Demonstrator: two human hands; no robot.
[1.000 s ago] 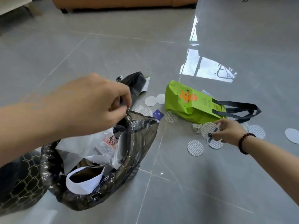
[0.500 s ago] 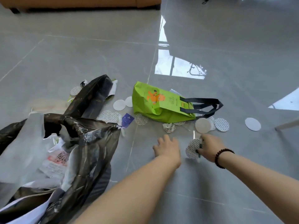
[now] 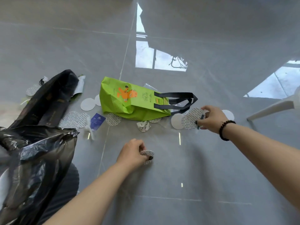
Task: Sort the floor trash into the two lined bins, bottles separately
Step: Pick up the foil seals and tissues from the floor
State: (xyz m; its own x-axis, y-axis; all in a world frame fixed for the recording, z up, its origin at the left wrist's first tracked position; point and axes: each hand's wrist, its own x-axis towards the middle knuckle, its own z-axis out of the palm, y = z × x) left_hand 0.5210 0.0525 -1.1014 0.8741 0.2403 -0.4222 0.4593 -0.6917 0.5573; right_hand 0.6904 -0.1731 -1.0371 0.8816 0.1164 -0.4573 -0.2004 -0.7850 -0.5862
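Two hands are down at the glossy grey tiled floor at once. The left hand pinches a round white foil seal with printed lettering, thumb and fingers curled onto its near-left edge, low over the floor in the near middle. The right hand, a dark beaded bracelet on its wrist, grips a small stack of the same round printed seals at the far right, fingers clamped on the stack's right edge, just beside the black handles of a lime-green fabric tote bag with an orange cartoon figure lying on its side. A crumpled scrap of white paper sits just near of the tote. More round seals lie scattered to the left, around a small blue card. At near left bulges a black plastic bin liner, and beyond it a flat black plastic bag.
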